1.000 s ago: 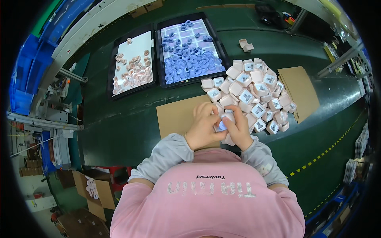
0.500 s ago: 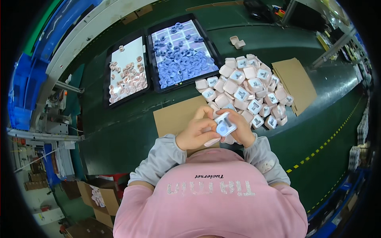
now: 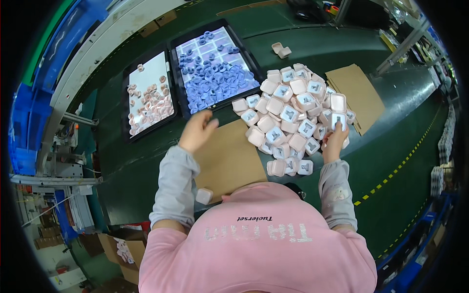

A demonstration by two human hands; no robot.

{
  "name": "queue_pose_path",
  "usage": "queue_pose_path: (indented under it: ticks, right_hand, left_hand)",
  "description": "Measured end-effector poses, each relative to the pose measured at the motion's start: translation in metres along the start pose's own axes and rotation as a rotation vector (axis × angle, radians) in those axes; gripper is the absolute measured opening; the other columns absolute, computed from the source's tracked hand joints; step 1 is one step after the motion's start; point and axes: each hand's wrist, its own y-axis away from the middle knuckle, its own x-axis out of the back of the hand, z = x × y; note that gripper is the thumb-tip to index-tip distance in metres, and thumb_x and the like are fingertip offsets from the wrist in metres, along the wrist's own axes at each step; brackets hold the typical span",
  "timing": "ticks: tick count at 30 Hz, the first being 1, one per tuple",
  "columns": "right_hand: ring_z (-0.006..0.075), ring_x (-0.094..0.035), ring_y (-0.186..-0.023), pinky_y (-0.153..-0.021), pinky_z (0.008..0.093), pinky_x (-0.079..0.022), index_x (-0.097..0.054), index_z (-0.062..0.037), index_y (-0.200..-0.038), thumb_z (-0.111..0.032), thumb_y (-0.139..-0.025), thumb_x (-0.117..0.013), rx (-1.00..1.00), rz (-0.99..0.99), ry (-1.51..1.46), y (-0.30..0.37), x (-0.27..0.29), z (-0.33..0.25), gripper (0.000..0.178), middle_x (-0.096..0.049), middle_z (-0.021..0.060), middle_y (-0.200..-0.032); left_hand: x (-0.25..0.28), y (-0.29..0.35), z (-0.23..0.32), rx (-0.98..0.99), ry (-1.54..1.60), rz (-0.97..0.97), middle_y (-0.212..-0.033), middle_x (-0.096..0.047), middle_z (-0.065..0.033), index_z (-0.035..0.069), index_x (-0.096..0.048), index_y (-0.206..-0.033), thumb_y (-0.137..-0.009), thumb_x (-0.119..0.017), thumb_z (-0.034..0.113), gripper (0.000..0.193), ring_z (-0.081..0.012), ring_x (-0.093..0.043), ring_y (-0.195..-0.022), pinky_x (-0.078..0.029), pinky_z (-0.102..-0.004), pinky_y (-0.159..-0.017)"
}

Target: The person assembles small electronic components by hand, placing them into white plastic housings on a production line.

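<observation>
My right hand (image 3: 334, 142) grips a small pale pink case (image 3: 338, 104) at the right side of the heap of cases. The case stands with its lid raised, showing a white inside with a grey shape. My left hand (image 3: 196, 132) is over the far left part of a cardboard sheet (image 3: 227, 151), thumb and fingers apart, with nothing visible in it. Just beyond it lies a black-rimmed tray of blue ring-like pieces (image 3: 220, 80). A closed pale case (image 3: 204, 196) lies by my left forearm, at the near edge of the cardboard.
A second black-rimmed tray holds pink ring-like pieces (image 3: 155, 103) at the left. The heap of pink cases (image 3: 288, 115) covers the middle right, some open, some closed. Another cardboard sheet (image 3: 356, 93) lies beyond it. One open case (image 3: 281, 50) sits apart at the back.
My hands have parted from the case they held together in front of me. The left has moved left toward the trays, the right to the heap's right side. A closed case now lies near my left forearm.
</observation>
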Motion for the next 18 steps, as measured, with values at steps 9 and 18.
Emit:
queue_pose_path:
  ticks: [9, 18]
  right_hand:
    - [0.0166, -0.053, -0.074, -0.07, 0.0291, -0.046, -0.026, -0.0029, -0.142, -0.02, -0.087, -0.053, 0.155, -0.253, 0.548, -0.058, 0.011, 0.03, 0.064, -0.054, 0.0044, -0.087]
    - [0.0098, -0.056, -0.075, -0.065, 0.0267, -0.046, -0.052, -0.0065, -0.123, -0.038, -0.094, -0.047, -0.168, -1.054, 0.41, 0.083, -0.051, -0.019, 0.043, -0.06, 0.0068, -0.091]
  left_hand:
    - [-0.064, 0.17, -0.051, 0.337, -0.435, -0.406, -0.13, -0.038, -0.0276, 0.012, -0.042, -0.133, -0.073, -0.069, 0.045, 0.073, -0.0465, -0.051, -0.107, -0.045, -0.046, -0.09]
    - [-0.089, 0.147, -0.002, -0.018, 0.348, 0.241, -0.117, -0.049, -0.0186, 0.003, -0.035, -0.132, -0.07, -0.076, 0.018, 0.076, -0.0334, -0.05, -0.11, -0.041, -0.0402, -0.093]
